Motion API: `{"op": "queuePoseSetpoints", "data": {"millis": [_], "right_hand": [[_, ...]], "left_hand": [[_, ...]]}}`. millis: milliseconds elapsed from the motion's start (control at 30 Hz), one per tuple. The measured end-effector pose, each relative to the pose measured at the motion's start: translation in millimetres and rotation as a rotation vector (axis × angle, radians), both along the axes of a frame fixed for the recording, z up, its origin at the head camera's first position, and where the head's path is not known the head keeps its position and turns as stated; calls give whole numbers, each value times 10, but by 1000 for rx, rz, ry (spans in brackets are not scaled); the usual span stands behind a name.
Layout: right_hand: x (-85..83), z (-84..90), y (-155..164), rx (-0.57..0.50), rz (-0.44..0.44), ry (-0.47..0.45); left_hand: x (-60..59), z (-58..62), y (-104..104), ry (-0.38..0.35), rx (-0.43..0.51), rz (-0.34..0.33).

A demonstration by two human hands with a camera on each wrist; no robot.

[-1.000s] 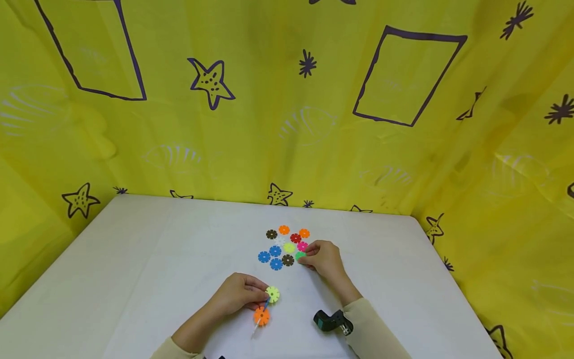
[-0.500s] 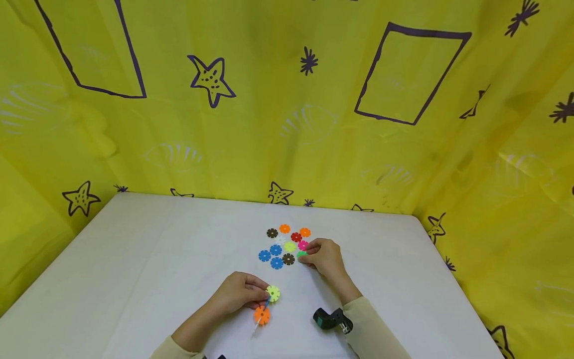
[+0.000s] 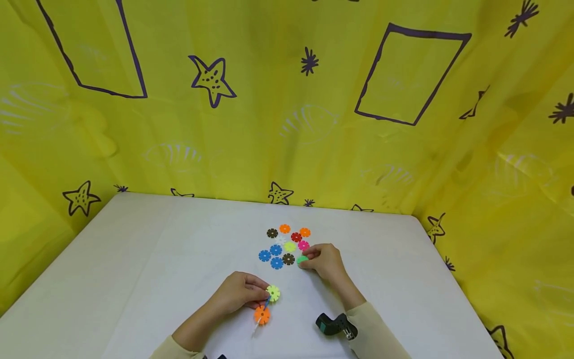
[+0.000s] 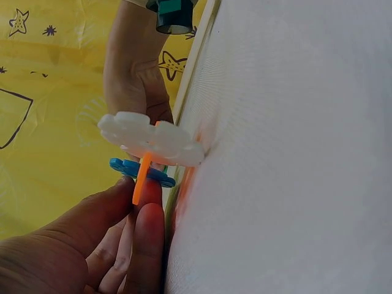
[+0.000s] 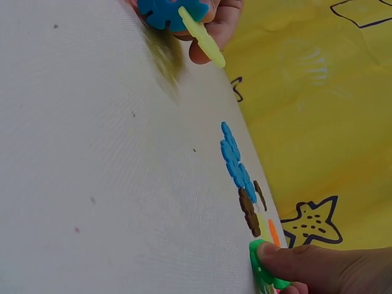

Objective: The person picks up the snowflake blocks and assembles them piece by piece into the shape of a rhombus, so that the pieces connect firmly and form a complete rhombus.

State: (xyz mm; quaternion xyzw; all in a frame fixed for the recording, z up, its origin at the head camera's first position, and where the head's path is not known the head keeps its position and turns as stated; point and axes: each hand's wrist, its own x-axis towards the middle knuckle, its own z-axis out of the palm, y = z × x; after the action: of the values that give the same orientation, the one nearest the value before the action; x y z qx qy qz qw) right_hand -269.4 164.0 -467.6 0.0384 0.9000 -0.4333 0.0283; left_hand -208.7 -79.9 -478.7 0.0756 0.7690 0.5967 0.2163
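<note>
My left hand (image 3: 260, 295) pinches a small assembly of slotted plastic discs (image 3: 267, 303) just above the white table (image 3: 148, 259): a yellow-green disc (image 3: 272, 293), an orange disc (image 3: 261, 315), a blue one between them and a white one. The left wrist view shows the white disc (image 4: 150, 138), blue disc (image 4: 141, 171) and orange disc (image 4: 142, 177) at my fingertips (image 4: 144, 226). My right hand (image 3: 308, 261) pinches a green disc (image 3: 302, 260) at the near right edge of the loose disc cluster (image 3: 284, 247). In the right wrist view my finger (image 5: 312, 266) lies over the green disc (image 5: 262, 266).
Several loose discs lie flat on the table: blue (image 3: 270, 256), brown (image 3: 288, 259), pink (image 3: 303, 245), red (image 3: 296, 237), orange (image 3: 284, 229). A black wrist camera (image 3: 334, 325) sits on my right wrist. Yellow patterned cloth (image 3: 287, 124) walls the table's back and sides.
My right hand has drawn slightly toward me, sliding the green disc off the cluster's edge. The left hand and its assembly have stayed put.
</note>
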Motion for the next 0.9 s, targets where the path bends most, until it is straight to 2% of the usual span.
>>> {"op": "queuePoseSetpoints", "data": {"millis": [333,900], "right_hand": [[107,-8,9,-6,71,71],[275,-72,2,-66,68,95]], "left_hand": [[-9,-20,-6,-1,-1,-3],[-3,-17,4,-24,9,30]]}}
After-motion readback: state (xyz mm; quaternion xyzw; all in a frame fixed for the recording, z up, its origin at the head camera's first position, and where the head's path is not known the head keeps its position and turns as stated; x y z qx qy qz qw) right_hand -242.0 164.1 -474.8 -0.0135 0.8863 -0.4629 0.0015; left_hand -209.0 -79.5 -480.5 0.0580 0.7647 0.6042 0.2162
